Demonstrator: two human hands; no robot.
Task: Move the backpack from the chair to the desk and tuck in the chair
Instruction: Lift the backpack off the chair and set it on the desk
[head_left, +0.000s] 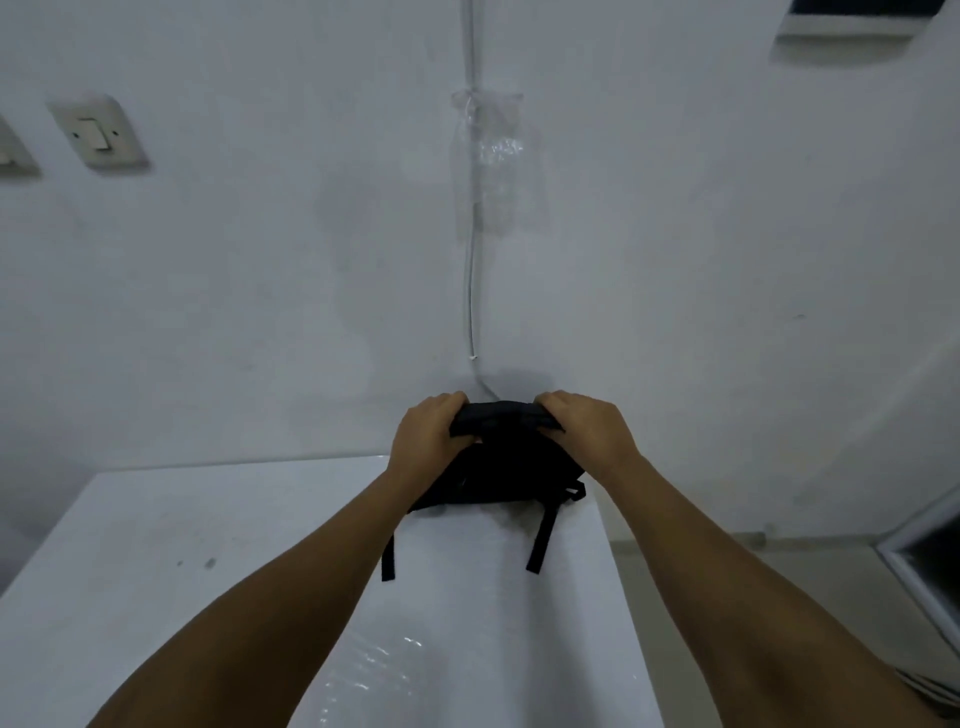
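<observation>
A small black backpack (498, 467) stands on the white desk (208, 545), close to its far right corner and near the wall. Two black straps hang down from it across the desk top. My left hand (426, 436) grips the left side of the backpack's top. My right hand (587, 426) grips the right side of the top. Both forearms reach forward over the desk. The chair is out of view.
A white wall stands right behind the desk, with a thin cable (471, 291) running down to the backpack. A light switch (96, 132) is on the wall at upper left. A framed object (924, 566) leans at the right on the floor.
</observation>
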